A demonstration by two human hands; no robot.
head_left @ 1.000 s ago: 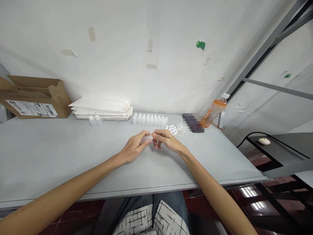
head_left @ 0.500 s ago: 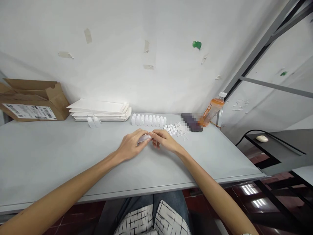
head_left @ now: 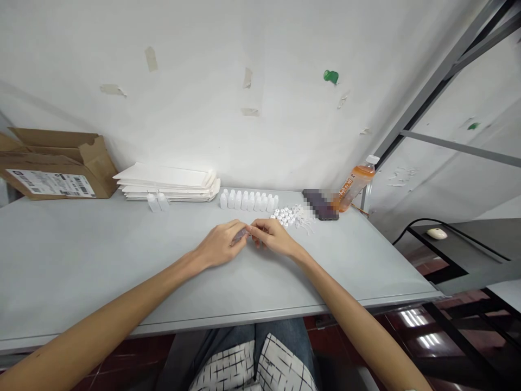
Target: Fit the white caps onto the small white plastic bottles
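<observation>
The tabletop [head_left: 171, 282] presents smooth, grey and softly shining, the small bottle [head_left: 240, 234] translucent plastic, the open carton [head_left: 61, 163] matt brown cardboard, the stacked sheets [head_left: 166, 182] matt white and paper-like, and the drink bottle [head_left: 354, 184] clear, glossy plastic.

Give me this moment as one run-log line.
left hand: holds translucent bottle | right hand: at its end | nearby: white caps, bottle rows

Small translucent bottle [head_left: 240, 234], tilted, mostly hidden, in left hand [head_left: 218, 244]
</observation>
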